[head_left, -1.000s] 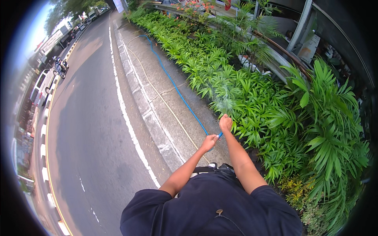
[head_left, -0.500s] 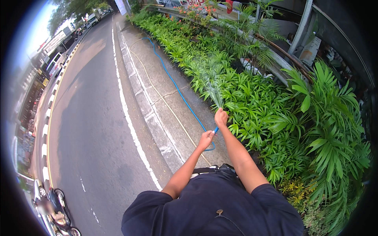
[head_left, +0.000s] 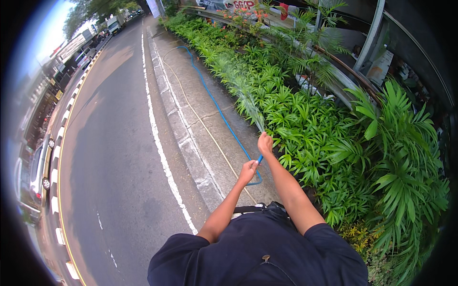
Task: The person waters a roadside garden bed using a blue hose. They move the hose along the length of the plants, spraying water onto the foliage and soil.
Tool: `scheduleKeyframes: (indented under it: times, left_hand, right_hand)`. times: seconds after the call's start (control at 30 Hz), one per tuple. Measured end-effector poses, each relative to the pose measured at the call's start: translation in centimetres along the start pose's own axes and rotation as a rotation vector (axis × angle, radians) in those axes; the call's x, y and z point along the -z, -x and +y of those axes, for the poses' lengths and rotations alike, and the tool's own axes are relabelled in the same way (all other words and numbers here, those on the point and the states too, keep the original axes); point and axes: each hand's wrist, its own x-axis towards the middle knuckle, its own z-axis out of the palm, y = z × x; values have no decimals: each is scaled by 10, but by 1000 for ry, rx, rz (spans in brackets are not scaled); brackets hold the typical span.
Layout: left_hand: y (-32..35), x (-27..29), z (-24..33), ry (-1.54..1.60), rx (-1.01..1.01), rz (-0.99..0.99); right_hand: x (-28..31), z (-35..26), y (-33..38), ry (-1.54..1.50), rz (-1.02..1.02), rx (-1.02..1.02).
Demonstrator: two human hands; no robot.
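Observation:
A blue garden hose (head_left: 220,113) runs along the pavement, loops near my waist and comes up through both my hands. My right hand (head_left: 265,143) is closed around its outlet end, which the fingers hide. Just behind it, my left hand (head_left: 248,171) grips the hose, with a short blue stretch showing between the two. From the right hand a fan of water (head_left: 248,106) sprays forward and slightly left onto the low, leafy green plants (head_left: 298,119).
A pale hose (head_left: 194,113) lies beside the blue one on the pavement (head_left: 210,125). The kerb (head_left: 180,135) borders the asphalt road (head_left: 119,133) on my left. A metal guardrail (head_left: 334,86) stands behind the plant bed. Across the road a car (head_left: 42,167) is at the striped divider.
The water spray has swung to the left and reaches farther along the bed. A motorcycle at the lower left has gone out of view, and a car now shows there.

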Motion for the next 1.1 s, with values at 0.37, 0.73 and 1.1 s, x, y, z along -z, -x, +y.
scheduleKeyframes:
  times: [0.37, 0.73, 1.1]
  left_hand:
    - [5, 20, 6, 58, 26, 59]
    - [7, 27, 4, 66, 20, 77]
    - [7, 21, 1, 53, -4, 84]
  right_hand:
    - [-23, -16, 8, -26, 15, 87]
    - [-31, -19, 12, -31, 3, 92]
    - [-18, -25, 18, 1, 21, 83]
